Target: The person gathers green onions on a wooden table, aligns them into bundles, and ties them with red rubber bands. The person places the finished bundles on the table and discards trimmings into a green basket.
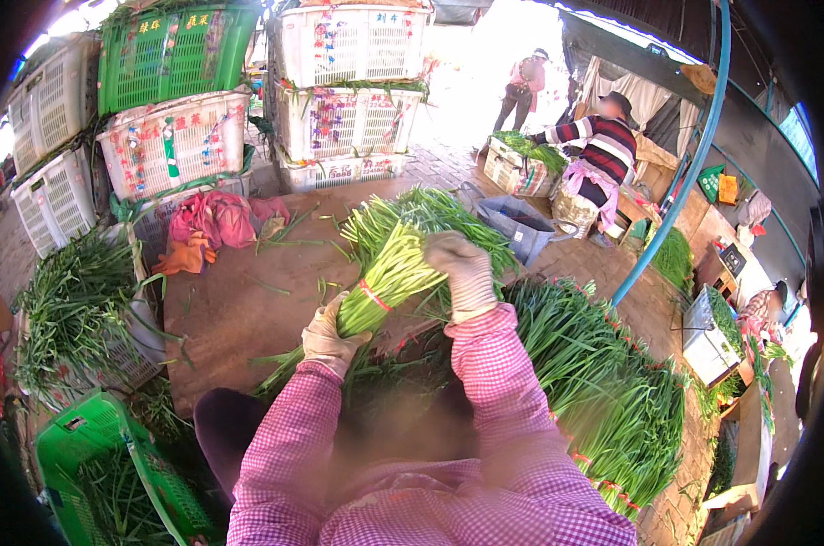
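A bundle of long green stalks (391, 273), bound with a red band (375, 295), is held up in front of me. My left hand (333, 332), in a pale glove, grips it just below the band. At the bundle's upper right side is my right hand (461, 263), gloved too, with its fingers curled and slightly blurred; whether they hold any stalks cannot be told. Behind the bundle, a loose pile of the same greens (446, 208) lies on the brown board (227, 314). Many banded bundles of greens (589, 382) are laid out to my right.
Stacked white crates (347, 123) and a green crate (173, 61) stand beyond the board. Pink cloth (214, 218) and an orange glove (186, 254) lie at its left edge. A green basket (139, 457) is lower left. A blue pole (685, 177) and a seated person (599, 150) are right.
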A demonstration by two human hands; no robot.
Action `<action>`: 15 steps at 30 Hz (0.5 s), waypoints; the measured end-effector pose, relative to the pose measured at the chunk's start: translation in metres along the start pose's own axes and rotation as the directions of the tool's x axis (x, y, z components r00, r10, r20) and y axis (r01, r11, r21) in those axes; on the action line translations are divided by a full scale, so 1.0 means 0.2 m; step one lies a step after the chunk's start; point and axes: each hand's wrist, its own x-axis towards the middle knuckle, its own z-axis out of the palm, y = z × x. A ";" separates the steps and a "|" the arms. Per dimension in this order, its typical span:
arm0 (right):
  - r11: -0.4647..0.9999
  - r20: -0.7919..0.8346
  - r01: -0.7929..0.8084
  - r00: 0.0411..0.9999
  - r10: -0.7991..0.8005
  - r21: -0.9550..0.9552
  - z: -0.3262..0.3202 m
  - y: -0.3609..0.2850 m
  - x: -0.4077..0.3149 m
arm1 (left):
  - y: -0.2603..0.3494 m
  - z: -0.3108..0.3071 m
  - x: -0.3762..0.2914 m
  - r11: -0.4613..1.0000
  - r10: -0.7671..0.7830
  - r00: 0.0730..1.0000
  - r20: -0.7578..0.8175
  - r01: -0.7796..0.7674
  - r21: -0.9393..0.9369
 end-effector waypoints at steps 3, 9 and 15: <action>0.836 -0.063 0.080 0.997 -0.054 0.543 -0.15 -0.03 0.02 | -0.07 0.05 0.04 0.872 -0.128 0.989 0.068 0.145 -0.468; 0.999 -0.250 -0.047 0.967 0.046 0.003 -0.22 0.14 0.00 | -0.18 0.05 0.05 0.295 -0.172 0.916 0.361 0.398 -0.869; 0.753 -0.063 -0.191 0.954 0.295 0.630 -0.16 0.27 -0.03 | -0.17 -0.01 0.02 0.379 0.096 0.840 0.534 0.465 -0.800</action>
